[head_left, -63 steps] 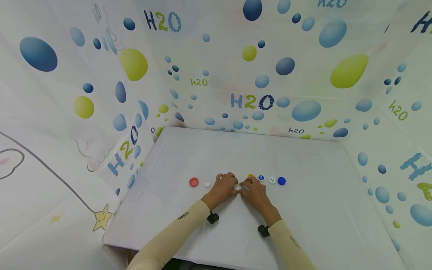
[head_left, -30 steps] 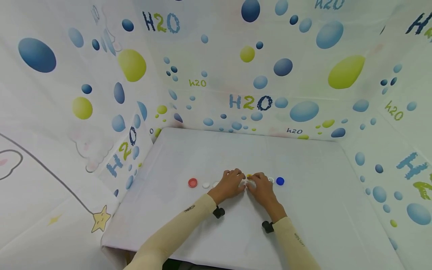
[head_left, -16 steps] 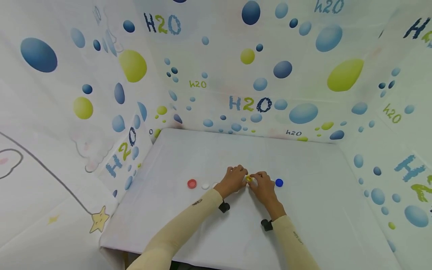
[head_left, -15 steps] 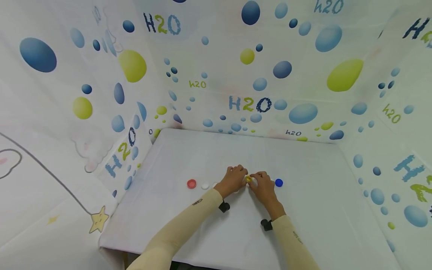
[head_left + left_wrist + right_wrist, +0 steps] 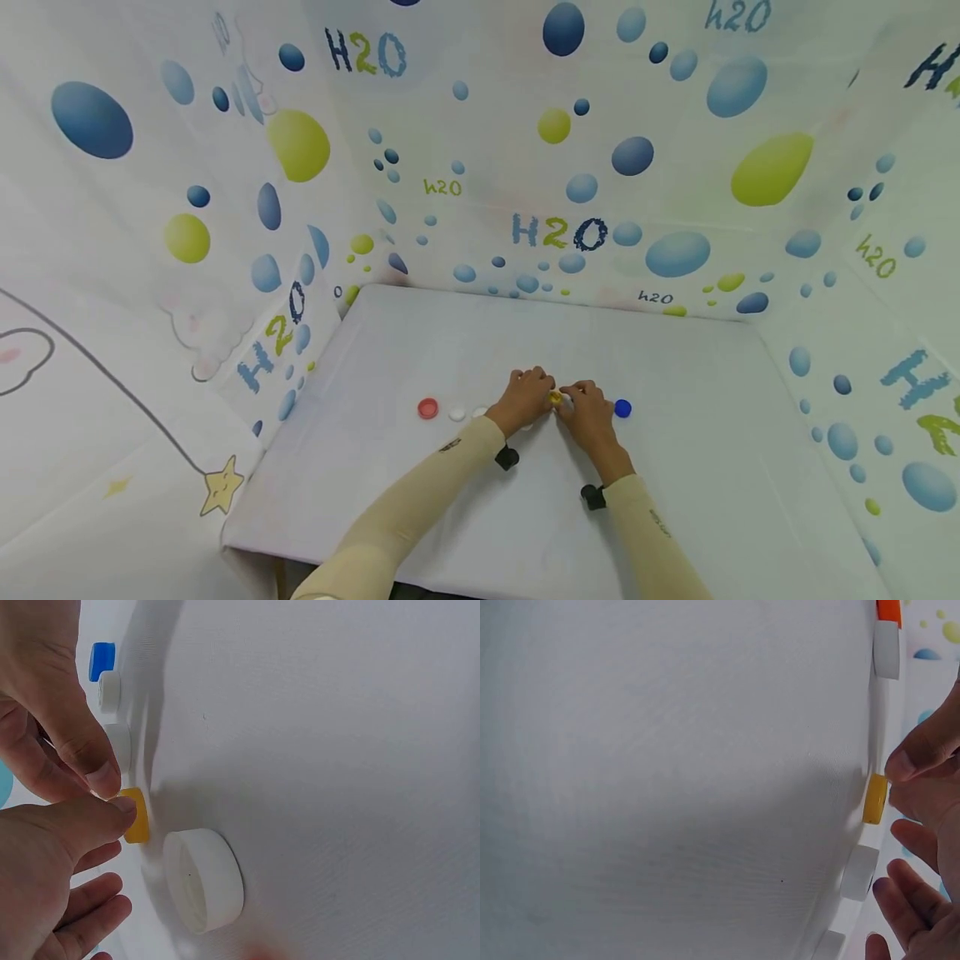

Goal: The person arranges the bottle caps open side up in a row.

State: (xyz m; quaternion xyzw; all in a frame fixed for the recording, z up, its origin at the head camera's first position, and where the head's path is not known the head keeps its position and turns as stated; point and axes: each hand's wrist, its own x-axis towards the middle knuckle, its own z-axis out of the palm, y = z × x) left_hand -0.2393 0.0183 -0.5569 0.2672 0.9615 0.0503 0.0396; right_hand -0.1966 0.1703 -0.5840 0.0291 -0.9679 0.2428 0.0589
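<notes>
A yellow bottle cap (image 5: 555, 398) lies on the white table between my two hands. My left hand (image 5: 527, 398) pinches it from the left; the left wrist view shows the thumb against the yellow cap (image 5: 136, 816). From the other side, my right hand (image 5: 588, 412) has its thumb and index finger at the same cap. In the right wrist view the cap (image 5: 875, 799) stands out in front of the fingertips, whose exact contact is partly hidden. Close to my left hand sits a white cap (image 5: 214, 877), open side showing.
Left of the hands lie a red cap (image 5: 427, 408), a white cap (image 5: 457, 413) and another white cap (image 5: 480, 412). A blue cap (image 5: 623, 408) is to the right, beyond white caps (image 5: 109, 691) largely hidden by my right hand. Printed cloth walls (image 5: 480, 200) surround the table's back and sides.
Both hands were at a white cap earlier. They have let it go and shifted right to the yellow cap, which has moved slightly toward me. Over the last half second little has changed.
</notes>
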